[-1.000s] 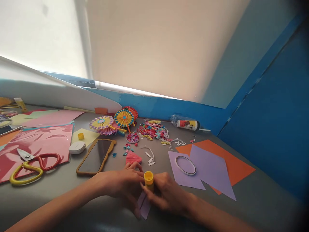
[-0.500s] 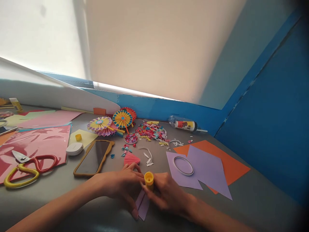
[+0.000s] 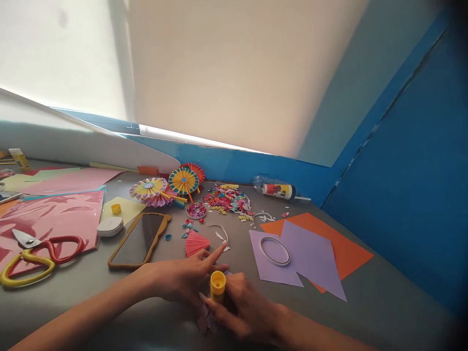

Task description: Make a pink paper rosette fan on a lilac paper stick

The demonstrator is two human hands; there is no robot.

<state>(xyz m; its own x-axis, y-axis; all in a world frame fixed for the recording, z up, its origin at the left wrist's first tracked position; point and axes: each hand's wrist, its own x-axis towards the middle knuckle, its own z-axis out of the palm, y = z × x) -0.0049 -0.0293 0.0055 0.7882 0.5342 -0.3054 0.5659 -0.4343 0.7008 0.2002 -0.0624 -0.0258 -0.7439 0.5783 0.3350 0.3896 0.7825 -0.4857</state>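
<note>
On my feed, the right hand [image 3: 246,304] grips the glue stick [image 3: 218,286]; beside it, the left hand [image 3: 186,278] spreads near purple paper [image 3: 207,321], its hold unclear.

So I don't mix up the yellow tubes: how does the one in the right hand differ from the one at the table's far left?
The held tube is gripped in the right hand; the far tube is in no hand.
The held tube has a yellow, recessed end on top; the far tube's upper end is whitish.
Shared: both show yellow on their sides.
</note>
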